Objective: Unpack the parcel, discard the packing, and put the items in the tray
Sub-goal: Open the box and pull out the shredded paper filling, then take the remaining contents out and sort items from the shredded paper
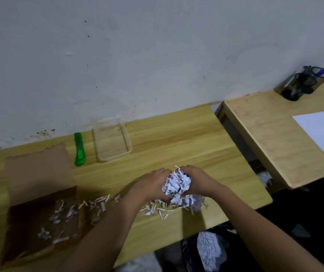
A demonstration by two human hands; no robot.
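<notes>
I am cupping a wad of shreds (pixel 177 185) between my left hand (pixel 149 185) and right hand (pixel 196 180), fingers curled tight around it above the table (pixel 177 142), with the box (pixel 39 213) lying open left and the tray (pixel 112 140) sitting bare behind, and loose strips risk spilling short of the bin bag (pixel 206 250) below.

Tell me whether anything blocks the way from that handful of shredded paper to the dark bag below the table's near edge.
Nothing visible does. Both hands, left and right, cup the shredded paper above the table. The dark bag sits below the near edge, already holding some shreds; only loose strips lie between.
</notes>
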